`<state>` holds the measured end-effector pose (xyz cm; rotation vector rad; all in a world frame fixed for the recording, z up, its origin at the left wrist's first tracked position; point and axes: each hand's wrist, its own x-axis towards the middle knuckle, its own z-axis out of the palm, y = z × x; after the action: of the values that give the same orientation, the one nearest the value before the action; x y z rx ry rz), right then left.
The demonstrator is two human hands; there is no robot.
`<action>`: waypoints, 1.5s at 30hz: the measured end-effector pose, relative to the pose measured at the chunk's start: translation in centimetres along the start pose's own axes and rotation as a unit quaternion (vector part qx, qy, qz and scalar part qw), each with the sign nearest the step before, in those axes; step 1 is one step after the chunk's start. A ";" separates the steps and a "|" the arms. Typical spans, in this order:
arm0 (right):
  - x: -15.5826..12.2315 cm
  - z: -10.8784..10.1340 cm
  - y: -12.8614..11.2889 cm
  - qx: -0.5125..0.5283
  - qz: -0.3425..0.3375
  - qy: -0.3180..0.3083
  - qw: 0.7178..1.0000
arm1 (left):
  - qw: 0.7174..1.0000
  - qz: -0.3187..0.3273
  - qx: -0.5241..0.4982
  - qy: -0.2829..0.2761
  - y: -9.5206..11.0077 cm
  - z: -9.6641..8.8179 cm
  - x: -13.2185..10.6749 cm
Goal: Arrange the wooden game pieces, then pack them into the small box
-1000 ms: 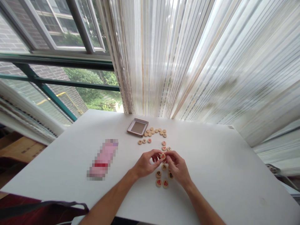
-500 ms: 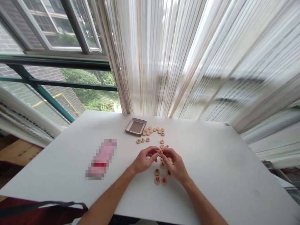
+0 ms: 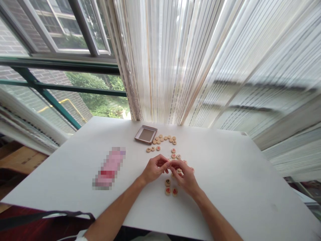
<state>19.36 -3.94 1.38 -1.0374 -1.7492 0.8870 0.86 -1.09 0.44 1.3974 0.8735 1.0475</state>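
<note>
Where hands meet above discs (image 3: 168, 191) on counter (image 3: 225, 187):
left hand (image 3: 153, 169), right hand (image 3: 187, 178) fingers pinched together; grasp unclear.

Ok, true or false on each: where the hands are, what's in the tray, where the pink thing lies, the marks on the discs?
1. The left hand and right hand meet fingertip to fingertip above the wooden discs. True.
2. The square tray is piled with discs. False: it looks empty; discs lie beside it on the table.
3. The pink object lies right of the hands. False: it lies to their left.
4. Some discs bear red marks, others dark ones. True.
</note>
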 end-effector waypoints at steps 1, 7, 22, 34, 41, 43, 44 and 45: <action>0.0 0.0 0.0 0.000 0.002 0.001 1.000 | 1.000 0.003 0.007 -0.001 0.1 0.0 0.0; 0.1 -0.1 -0.3 -0.003 0.026 0.020 0.999 | 0.999 0.017 0.031 -0.013 0.4 -0.2 0.0; 0.6 -0.7 -0.8 0.057 0.065 0.014 0.996 | 0.993 0.060 0.098 -0.027 0.6 0.2 -0.2; 0.5 -0.8 -0.2 0.008 0.091 0.036 0.995 | 0.973 0.125 0.192 -0.036 0.8 0.4 -0.9; 0.3 -1.0 0.0 -0.017 0.087 0.030 0.996 | 0.955 0.148 0.252 -0.045 1.5 0.3 -0.9; 0.3 -1.1 -0.2 -0.015 0.078 0.025 0.997 | 0.953 0.152 0.260 -0.043 1.8 0.2 -0.8; 0.3 -1.1 -0.3 -0.014 0.074 0.024 0.997 | 0.952 0.154 0.262 -0.042 2.0 0.2 -0.8; 0.4 -1.1 -0.4 -0.011 0.071 0.022 0.997 | 0.951 0.155 0.264 -0.041 2.1 0.1 -0.8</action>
<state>20.16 -3.60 2.24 -1.1984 -1.6692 0.9272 0.58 -2.05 2.44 2.0669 0.9307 1.0174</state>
